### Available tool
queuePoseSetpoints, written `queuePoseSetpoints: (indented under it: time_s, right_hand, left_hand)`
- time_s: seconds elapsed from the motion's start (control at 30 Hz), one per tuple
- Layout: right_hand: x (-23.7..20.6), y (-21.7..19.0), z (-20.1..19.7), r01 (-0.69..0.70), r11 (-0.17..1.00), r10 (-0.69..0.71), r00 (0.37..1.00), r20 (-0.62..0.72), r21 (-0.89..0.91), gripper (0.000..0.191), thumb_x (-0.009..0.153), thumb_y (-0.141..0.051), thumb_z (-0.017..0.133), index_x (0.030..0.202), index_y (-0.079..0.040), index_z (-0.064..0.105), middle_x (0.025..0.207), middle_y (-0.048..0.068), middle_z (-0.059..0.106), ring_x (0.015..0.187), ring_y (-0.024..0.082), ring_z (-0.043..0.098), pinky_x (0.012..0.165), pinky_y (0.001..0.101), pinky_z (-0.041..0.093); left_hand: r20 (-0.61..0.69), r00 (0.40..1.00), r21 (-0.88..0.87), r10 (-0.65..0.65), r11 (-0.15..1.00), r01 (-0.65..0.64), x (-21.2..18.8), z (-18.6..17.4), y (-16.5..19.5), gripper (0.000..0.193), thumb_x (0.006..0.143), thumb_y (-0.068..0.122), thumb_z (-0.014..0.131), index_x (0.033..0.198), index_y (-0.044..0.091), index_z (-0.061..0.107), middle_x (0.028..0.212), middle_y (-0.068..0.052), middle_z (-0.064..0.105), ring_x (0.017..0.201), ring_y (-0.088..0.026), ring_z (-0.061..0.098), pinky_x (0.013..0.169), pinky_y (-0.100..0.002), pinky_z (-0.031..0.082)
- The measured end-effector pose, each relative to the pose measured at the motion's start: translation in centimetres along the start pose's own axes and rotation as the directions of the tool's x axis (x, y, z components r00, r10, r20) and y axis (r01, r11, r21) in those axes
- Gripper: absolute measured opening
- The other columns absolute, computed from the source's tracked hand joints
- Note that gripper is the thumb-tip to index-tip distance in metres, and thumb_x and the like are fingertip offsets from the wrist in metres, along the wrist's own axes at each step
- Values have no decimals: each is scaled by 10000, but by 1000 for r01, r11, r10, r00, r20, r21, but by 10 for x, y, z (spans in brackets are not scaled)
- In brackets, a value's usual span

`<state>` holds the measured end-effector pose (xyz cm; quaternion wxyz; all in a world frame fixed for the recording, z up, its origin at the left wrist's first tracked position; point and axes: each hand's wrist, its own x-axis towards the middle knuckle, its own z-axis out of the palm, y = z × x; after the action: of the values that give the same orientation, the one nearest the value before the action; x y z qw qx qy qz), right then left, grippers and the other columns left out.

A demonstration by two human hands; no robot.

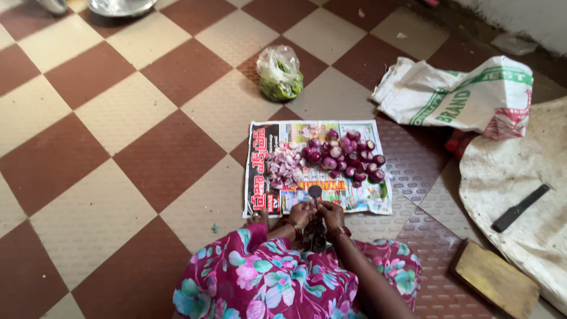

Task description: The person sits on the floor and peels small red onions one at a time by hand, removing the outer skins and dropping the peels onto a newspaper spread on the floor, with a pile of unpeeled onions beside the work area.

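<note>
My left hand (300, 214) and my right hand (331, 214) meet close together over my lap, at the near edge of a newspaper sheet (366, 198) spread on the floor. They close around something small next to an upright floor-cutter blade (315, 192); what they hold is too small to tell. On the sheet lies a heap of peeled purple onions (349, 158) at the right and a pile of chopped onion pieces (284, 165) at the left. My lap is covered by pink flowered cloth (260, 283).
A clear bag of green vegetables (279, 74) lies beyond the paper. At the right are a white printed sack (466, 94), a pale sack (520, 177) with a dark flat tool (521, 208) on it, and a wooden board (496, 279). Metal vessels (118, 6) stand at the top left.
</note>
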<state>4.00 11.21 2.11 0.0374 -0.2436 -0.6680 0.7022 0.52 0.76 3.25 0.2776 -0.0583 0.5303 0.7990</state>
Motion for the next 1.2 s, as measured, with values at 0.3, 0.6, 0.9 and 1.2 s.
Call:
queuePoseSetpoints:
  time_s: [0.3, 0.6, 0.9, 1.2]
  right_hand:
    - [-3, 9, -3, -7, 989, -8, 995, -98, -146, 159, 898, -101, 752, 1029, -14, 776, 852, 65, 773, 725, 138, 685, 648, 308, 551]
    - [-23, 20, -4, 138, 966, -159, 984, -81, -219, 135, 897, -65, 725, 1014, -27, 669, 872, 75, 770, 759, 96, 699, 650, 286, 565]
    - [14, 4, -25, 37, 994, -20, 987, -161, 105, 118, 947, -35, 640, 1064, -44, 651, 902, 71, 762, 724, 117, 693, 579, 254, 524]
    - [15, -3, -24, 33, 996, -18, 985, -173, 84, 123, 947, -43, 631, 1068, -49, 657, 889, 67, 755, 696, 116, 678, 555, 248, 500]
  left_hand:
    - [31, 996, -113, -78, 990, 81, -13, -4, -10, 200, 864, 12, 706, 1061, -14, 692, 879, -45, 690, 774, -155, 667, 679, -313, 576]
    - [200, 919, -318, -340, 864, 389, -9, -22, -3, 210, 927, 183, 675, 1073, 32, 673, 914, -76, 728, 800, -195, 724, 723, -351, 630]
    - [-81, 996, -167, -37, 986, 23, 66, -52, 65, 147, 926, 126, 672, 1023, 24, 625, 813, -82, 662, 698, -181, 668, 663, -321, 639]
    - [-213, 962, 233, -171, 947, 219, 115, -44, 129, 690, 913, 333, 740, 1485, 64, 465, 1491, -197, 489, 1393, -364, 449, 1069, -617, 412]
